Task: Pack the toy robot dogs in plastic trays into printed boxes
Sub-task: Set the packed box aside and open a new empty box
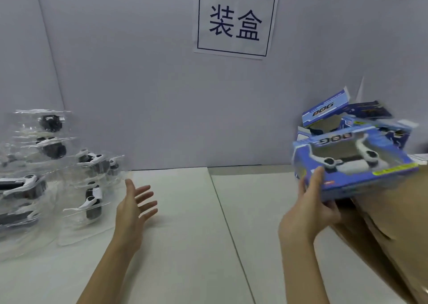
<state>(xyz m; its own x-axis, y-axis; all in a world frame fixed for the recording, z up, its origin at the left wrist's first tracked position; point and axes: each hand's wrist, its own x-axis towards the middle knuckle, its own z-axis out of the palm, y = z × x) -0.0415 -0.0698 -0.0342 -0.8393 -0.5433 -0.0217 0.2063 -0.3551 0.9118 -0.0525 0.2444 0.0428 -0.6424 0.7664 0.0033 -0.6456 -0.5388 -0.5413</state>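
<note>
head view: single wide-angle, worn on the person's head | faces forward and slightly down over the table (185,211) toward the far wall (139,72) | near: both forearms enter from the bottom edge | no second view

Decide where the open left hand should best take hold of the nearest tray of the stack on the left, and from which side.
Probably the flat clear rim of the nearest tray, approached from its right side, where the left hand already hovers open. The rim juts out past the dog, giving thumb and fingers a thin edge to pinch. The bulging middle looks too bulky and slippery.
</note>
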